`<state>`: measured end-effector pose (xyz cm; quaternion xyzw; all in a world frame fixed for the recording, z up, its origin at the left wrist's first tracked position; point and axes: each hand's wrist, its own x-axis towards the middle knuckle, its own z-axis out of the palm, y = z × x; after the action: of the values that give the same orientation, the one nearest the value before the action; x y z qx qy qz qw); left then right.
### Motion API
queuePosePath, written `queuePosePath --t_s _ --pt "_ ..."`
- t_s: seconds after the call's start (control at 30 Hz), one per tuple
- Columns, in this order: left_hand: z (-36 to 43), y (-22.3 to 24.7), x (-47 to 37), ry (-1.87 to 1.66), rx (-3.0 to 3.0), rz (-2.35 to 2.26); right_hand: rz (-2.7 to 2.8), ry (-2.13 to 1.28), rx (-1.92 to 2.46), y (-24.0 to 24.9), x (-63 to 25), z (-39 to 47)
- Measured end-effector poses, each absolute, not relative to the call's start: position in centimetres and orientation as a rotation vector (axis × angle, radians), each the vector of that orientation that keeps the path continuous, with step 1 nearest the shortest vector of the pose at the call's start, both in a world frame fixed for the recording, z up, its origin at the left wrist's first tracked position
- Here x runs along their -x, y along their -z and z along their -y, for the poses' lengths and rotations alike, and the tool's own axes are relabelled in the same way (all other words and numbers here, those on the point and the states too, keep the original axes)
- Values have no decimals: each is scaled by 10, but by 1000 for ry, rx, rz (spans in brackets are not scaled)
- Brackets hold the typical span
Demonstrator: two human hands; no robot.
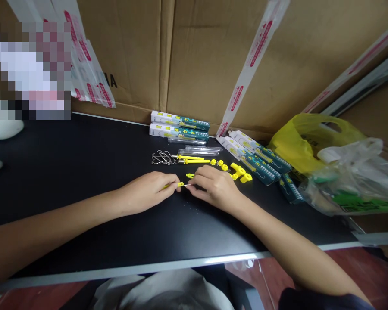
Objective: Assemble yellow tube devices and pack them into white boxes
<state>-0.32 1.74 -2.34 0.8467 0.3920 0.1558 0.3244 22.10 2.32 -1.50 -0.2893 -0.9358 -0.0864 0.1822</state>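
My left hand (153, 188) is closed around a yellow plastic rod (180, 184), whose holed tip sticks out past the fingertips. Facing it, my right hand (216, 186) pinches a thin metal wire (187, 185) that reaches to the rod's tip; whether the two are joined I cannot tell. Just behind the right fingers lies another yellow piece (189, 175), partly covered. Beyond the hands rest two yellow rods (195, 161) with metal ends, beside a tangle of wire hooks (163, 158). Several yellow caps (224, 167) and small springs are scattered behind my right hand.
Clear plastic tubes (200, 151) lie behind the rods. Printed spring-scale boxes (179, 131) are stacked at the back, with more boxes (252, 159) to the right. A yellow bag (305, 137) and a clear bag (352, 176) sit far right. Cardboard (207, 64) walls the back; a white mouse (4, 129) is left.
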Motion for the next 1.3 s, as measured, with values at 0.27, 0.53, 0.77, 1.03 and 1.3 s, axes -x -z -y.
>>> queuePosePath --t_s 0.27,0.53,0.77,1.03,1.3 --pt "-17 25 3 -389 -2260 -1064 2655 371 781 15 -219 -21" --pt "-15 24 3 -357 -2300 -1111 2688 364 787 14 -218 -21" --pt "-13 20 2 -288 -2282 -1143 2724 258 760 15 -217 -22" --pt "-12 19 1 -261 -2287 -1152 2685 152 737 16 -213 -18" --pt "-13 21 2 -283 -2278 -1118 2631 -29 853 20 -212 -19"
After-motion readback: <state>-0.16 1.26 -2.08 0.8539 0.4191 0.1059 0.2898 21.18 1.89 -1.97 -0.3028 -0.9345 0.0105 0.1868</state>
